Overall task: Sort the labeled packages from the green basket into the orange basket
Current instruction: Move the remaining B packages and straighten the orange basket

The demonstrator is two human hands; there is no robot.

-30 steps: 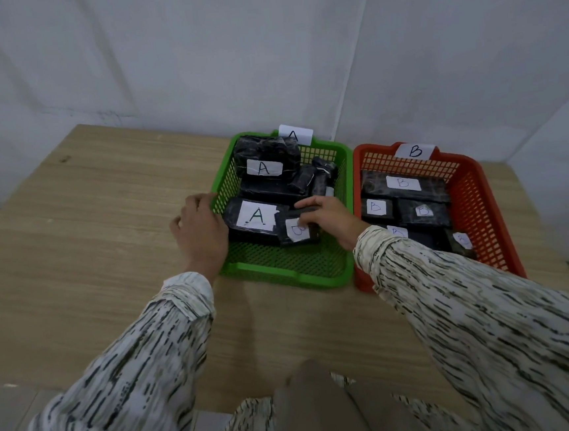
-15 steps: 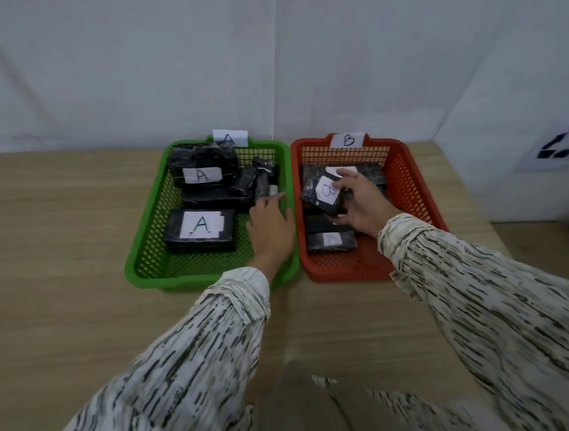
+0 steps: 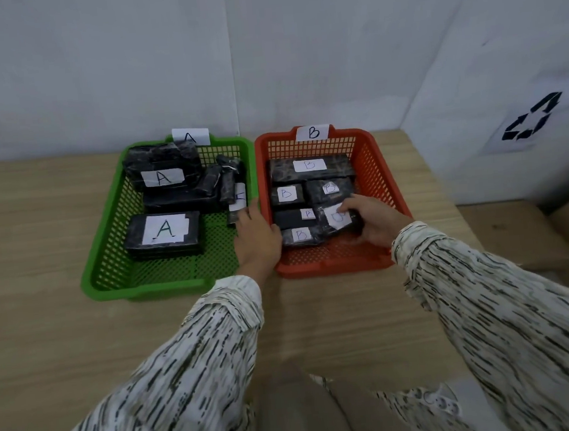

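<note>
Here, a black labelled package (image 3: pixel 339 218) is gripped by the right hand (image 3: pixel 373 220) inside the orange basket (image 3: pixel 384 168); the left hand (image 3: pixel 257 239), fingers loosely spread, is rested on the green basket (image 3: pixel 108 258), on a wooden counter (image 3: pixel 46 339) before white walls (image 3: pixel 90 60).

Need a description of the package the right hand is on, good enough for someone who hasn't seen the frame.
Find the orange basket tagged B, right of the green basket. In its near right part, the right hand rests on a black wrapped package. Unlike its flat neighbours, this one is tilted, its white label skewed and partly covered by fingers.

Two baskets, green (image 3: pixel 108 265) and orange (image 3: pixel 374 159); two hands (image 3: pixel 258 241).
</note>
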